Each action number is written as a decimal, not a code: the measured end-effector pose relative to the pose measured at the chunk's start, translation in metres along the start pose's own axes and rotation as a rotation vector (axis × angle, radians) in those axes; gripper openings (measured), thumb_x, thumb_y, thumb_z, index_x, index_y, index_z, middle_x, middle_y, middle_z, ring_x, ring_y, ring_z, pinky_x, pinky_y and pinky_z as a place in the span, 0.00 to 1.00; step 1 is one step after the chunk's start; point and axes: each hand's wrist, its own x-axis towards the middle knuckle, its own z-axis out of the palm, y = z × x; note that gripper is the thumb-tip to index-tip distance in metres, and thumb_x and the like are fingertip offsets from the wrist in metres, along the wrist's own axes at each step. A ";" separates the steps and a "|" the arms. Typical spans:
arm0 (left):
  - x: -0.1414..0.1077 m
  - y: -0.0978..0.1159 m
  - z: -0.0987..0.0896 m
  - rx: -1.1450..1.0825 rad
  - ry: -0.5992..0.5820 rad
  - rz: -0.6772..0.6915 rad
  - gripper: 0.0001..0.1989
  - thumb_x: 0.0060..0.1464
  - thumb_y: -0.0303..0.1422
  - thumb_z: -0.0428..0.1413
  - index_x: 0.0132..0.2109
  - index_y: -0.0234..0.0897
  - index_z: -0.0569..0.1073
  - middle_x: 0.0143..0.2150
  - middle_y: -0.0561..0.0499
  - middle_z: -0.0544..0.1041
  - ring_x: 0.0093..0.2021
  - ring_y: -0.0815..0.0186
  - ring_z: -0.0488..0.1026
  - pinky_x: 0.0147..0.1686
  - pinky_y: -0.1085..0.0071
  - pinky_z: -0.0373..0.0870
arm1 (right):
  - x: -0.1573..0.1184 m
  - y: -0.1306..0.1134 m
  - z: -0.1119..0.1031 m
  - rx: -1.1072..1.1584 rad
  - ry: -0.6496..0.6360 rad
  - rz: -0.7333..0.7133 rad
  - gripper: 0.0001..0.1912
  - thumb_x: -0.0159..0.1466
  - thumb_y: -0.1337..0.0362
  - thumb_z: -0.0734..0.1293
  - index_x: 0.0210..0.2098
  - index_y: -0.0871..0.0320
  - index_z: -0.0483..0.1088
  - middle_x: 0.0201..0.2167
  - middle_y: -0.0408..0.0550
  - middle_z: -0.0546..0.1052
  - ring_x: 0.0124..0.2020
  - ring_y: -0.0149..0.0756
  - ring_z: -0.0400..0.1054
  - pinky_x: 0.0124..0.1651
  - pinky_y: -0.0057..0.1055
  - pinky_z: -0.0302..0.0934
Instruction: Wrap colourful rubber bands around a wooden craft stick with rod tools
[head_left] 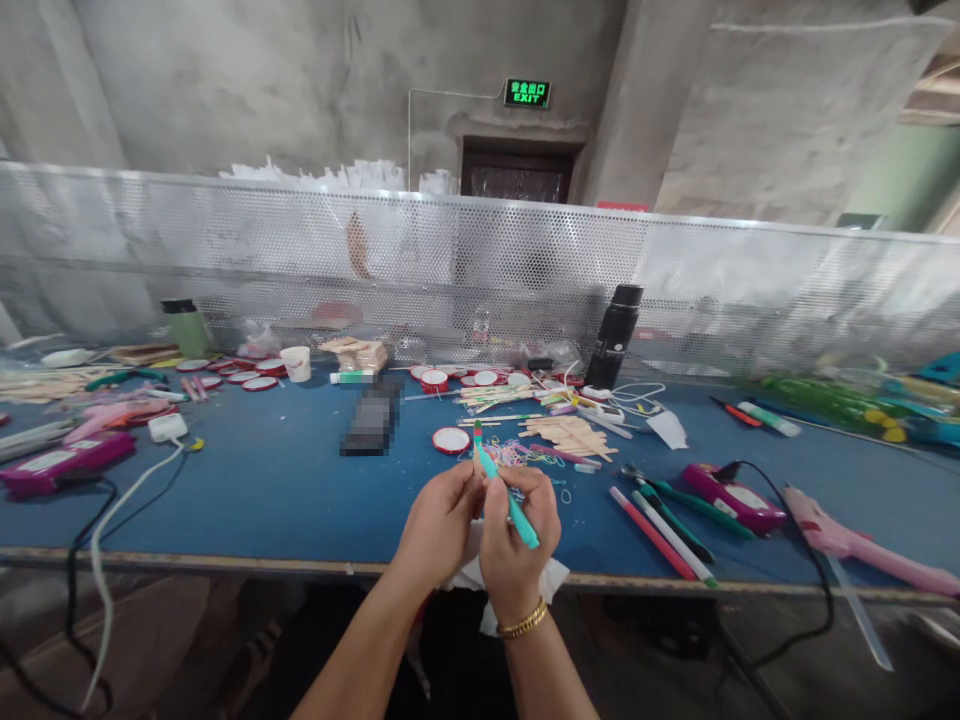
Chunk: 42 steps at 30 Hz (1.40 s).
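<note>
Nearest my camera: two bare forearms [367,640], the right one with a bracelet [523,620] at the wrist. Left hand [439,525]: fingertips pinched on a thin stick [478,430], end up, with green and red at its tip. Right hand [521,520]: fingers closed round a teal marker [514,505], its nib end at the stick, just below the colour; I cannot tell whether they touch. Both are held above the front of the worktop [262,500].

Risks, in my judgement. The stick is slim and its upper end unsupported; heavy nib pressure could turn it or leave a crooked band. Overreach of the nib could mark my left fingertips or smear any wet colour. Rubber bands [517,455] lie loose just beyond; a low reach could snag them. White paper [551,580] sits under the wrists at the edge and could slide off if dragged. A red pen [652,535] and a white pen [675,540] reach towards that edge; a sweep of my right arm could roll them down.
</note>
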 end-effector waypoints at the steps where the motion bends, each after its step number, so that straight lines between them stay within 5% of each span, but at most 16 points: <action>1: 0.000 0.000 0.000 -0.001 -0.011 0.006 0.23 0.68 0.51 0.53 0.34 0.37 0.75 0.31 0.51 0.76 0.32 0.64 0.69 0.34 0.71 0.66 | 0.000 0.000 0.000 0.001 -0.003 -0.004 0.04 0.70 0.65 0.66 0.38 0.55 0.72 0.33 0.43 0.78 0.36 0.35 0.74 0.43 0.36 0.69; 35: 0.001 0.001 -0.001 0.071 -0.037 0.026 0.22 0.71 0.48 0.49 0.34 0.38 0.72 0.29 0.54 0.71 0.30 0.65 0.65 0.32 0.71 0.62 | 0.000 -0.001 0.001 -0.073 0.073 0.001 0.03 0.71 0.64 0.67 0.40 0.55 0.72 0.34 0.45 0.78 0.36 0.36 0.75 0.42 0.35 0.69; 42: 0.001 -0.001 -0.001 0.041 -0.030 0.040 0.23 0.71 0.50 0.49 0.35 0.37 0.74 0.30 0.52 0.74 0.31 0.64 0.67 0.33 0.71 0.64 | 0.001 -0.002 -0.001 -0.051 -0.015 -0.040 0.03 0.71 0.64 0.66 0.40 0.55 0.71 0.34 0.44 0.78 0.37 0.35 0.74 0.42 0.34 0.70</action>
